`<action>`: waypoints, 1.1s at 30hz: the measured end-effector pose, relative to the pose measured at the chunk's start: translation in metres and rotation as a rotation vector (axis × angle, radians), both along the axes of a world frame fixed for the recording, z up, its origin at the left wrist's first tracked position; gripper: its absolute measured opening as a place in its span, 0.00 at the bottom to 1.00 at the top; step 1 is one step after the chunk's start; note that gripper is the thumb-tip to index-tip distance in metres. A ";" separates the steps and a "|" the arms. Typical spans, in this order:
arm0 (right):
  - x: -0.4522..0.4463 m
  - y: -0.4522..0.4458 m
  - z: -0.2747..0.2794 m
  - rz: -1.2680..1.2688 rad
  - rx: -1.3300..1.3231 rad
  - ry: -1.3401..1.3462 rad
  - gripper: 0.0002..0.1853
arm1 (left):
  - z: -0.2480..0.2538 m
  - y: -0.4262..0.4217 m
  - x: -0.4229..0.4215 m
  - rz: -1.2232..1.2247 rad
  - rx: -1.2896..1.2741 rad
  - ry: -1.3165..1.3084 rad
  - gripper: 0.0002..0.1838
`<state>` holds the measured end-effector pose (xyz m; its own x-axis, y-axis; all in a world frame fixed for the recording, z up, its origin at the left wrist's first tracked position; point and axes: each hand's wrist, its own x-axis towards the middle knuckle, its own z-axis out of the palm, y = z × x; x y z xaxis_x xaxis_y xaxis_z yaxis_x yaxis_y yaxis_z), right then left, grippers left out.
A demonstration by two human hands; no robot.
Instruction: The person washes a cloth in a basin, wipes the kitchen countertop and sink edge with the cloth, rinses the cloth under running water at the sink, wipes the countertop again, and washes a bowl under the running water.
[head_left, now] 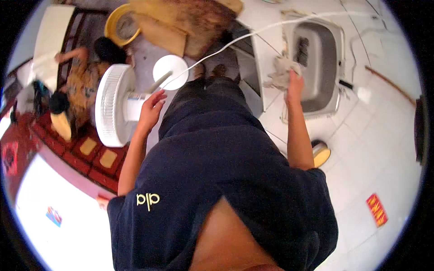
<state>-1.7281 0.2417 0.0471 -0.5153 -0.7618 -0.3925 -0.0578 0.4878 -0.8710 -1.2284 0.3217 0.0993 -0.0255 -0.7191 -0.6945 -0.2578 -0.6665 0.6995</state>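
Note:
A white electric fan (115,106) stands on the left, its pole running to a round white base (171,72). My left hand (152,109) is beside the fan's motor housing, fingers apart; whether it touches the housing is unclear. Over the counter edge on the right, my right hand (295,85) is closed on a crumpled, pale grey cloth (281,74). Just past that cloth lies a sink (318,67) with a dark object inside. A white cord (230,44) stretches from the fan across to the upper right.
Another person (80,88) is at the left by a dark red slatted seat (92,158). Wooden boards (181,27) and a yellow basin (108,29) lie ahead. A brown stick (391,83) and a yellow-and-black object (321,156) are at the right.

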 end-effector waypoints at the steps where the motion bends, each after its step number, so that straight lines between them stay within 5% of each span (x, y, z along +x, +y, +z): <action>1: 0.010 0.001 0.006 0.015 0.022 0.038 0.21 | -0.015 0.008 0.006 -0.018 -0.029 0.015 0.21; 13: 0.006 -0.048 0.010 0.201 -0.039 0.697 0.33 | -0.002 -0.018 0.006 -0.094 0.042 -0.028 0.19; 15: 0.004 -0.073 -0.021 0.423 0.020 1.044 0.37 | 0.010 -0.027 -0.003 -0.102 0.038 -0.041 0.18; 20: 0.051 -0.108 -0.085 0.483 0.148 1.200 0.35 | 0.008 -0.033 -0.001 -0.224 0.018 -0.056 0.19; 23: 0.045 -0.070 -0.077 0.602 0.098 1.193 0.32 | 0.000 -0.034 0.002 -0.266 0.014 -0.021 0.19; 33: -0.032 0.195 -0.062 0.361 -0.010 1.064 0.27 | -0.001 -0.075 -0.028 -0.410 0.051 -0.057 0.20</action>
<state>-1.7602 0.4364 -0.0154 -0.3327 -0.9350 0.1226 -0.9109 0.2850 -0.2983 -1.2565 0.2465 0.0979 -0.2633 -0.6216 -0.7377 -0.5462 -0.5342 0.6452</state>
